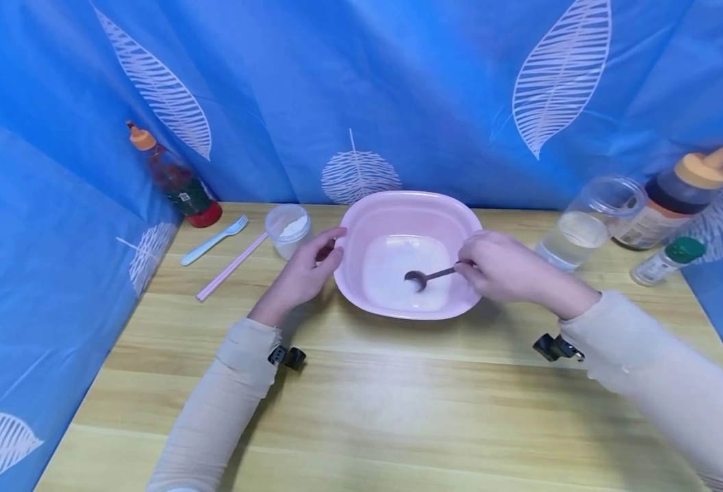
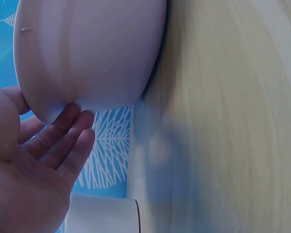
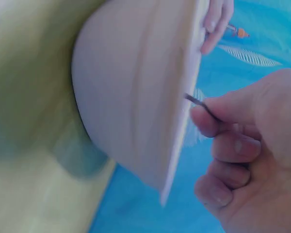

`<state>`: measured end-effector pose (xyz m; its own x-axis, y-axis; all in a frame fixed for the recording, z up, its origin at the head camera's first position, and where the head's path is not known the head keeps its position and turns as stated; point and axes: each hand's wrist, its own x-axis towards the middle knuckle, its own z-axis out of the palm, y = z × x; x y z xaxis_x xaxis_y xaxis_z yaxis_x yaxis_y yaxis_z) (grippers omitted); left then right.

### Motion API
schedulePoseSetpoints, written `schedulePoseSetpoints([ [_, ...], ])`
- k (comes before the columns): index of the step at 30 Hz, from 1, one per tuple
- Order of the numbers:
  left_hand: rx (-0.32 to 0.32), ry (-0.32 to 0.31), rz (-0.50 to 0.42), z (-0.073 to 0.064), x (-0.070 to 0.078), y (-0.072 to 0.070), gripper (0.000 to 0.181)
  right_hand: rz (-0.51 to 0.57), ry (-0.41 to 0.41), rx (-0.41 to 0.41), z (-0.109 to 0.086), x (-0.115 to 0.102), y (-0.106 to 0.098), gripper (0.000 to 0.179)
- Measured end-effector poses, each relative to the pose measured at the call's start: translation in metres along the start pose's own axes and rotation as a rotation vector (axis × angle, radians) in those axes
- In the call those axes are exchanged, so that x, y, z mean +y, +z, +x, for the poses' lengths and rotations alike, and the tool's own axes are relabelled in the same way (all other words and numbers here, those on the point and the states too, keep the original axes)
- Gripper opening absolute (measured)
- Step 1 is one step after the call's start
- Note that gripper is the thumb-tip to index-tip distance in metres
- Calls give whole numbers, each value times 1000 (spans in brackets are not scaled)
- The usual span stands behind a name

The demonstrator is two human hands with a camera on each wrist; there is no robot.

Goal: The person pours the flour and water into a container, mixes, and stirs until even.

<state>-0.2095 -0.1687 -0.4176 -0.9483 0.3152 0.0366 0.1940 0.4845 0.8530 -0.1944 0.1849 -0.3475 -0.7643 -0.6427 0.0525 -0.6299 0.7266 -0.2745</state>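
Observation:
A pink plastic basin (image 1: 353,287) stands on the table with white powdery or milky stuff (image 1: 386,273) over its bottom. My left hand (image 1: 309,266) holds its left rim, the thumb at the edge and the fingers (image 2: 70,141) curled beneath, as the left wrist view shows. Between thumb and forefinger, my right hand (image 1: 499,266) pinches the handle of a dark spoon (image 1: 419,279) over the right side of the basin. The spoon's bowl is down at the white stuff. In the right wrist view only the handle end (image 3: 196,101) shows; the basin wall hides the rest.
Left of the basin are a clear jar of white powder (image 1: 289,231), pink chopsticks (image 1: 232,266), a light blue fork (image 1: 214,241) and a red sauce bottle (image 1: 183,181). At right stand a clear cup of liquid (image 1: 573,236), a dark sauce bottle (image 1: 659,212) and a green-capped shaker (image 1: 665,262).

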Motion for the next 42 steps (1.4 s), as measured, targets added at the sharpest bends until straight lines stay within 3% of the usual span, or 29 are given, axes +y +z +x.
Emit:
schedulePoseSetpoints([
  [4,-3,4,-5,0,1,1,50,60,12,22,8,-5,13,18],
  [10,-9,0,-14,0,-2,3,50,25,84,86,22,-1,23,21],
  [16,-10,-15,-10,0,-2,2,51,-27,176,51,24,13,12,24],
  [22,-1,-22,-3,-1,0,0,51,-10,151,16,13,24,0,23],
  [26,0,-25,-1,-2,1,-1,51,31,124,-8,9,24,-3,20],
  [32,1,-18,0,-2,0,-1,51,93,152,-44,11,18,4,17],
  [36,-3,-18,1,-1,0,0,52,124,185,-18,17,15,10,20],
  [42,2,-27,0,-3,2,0,52,261,221,26,28,13,16,28],
])
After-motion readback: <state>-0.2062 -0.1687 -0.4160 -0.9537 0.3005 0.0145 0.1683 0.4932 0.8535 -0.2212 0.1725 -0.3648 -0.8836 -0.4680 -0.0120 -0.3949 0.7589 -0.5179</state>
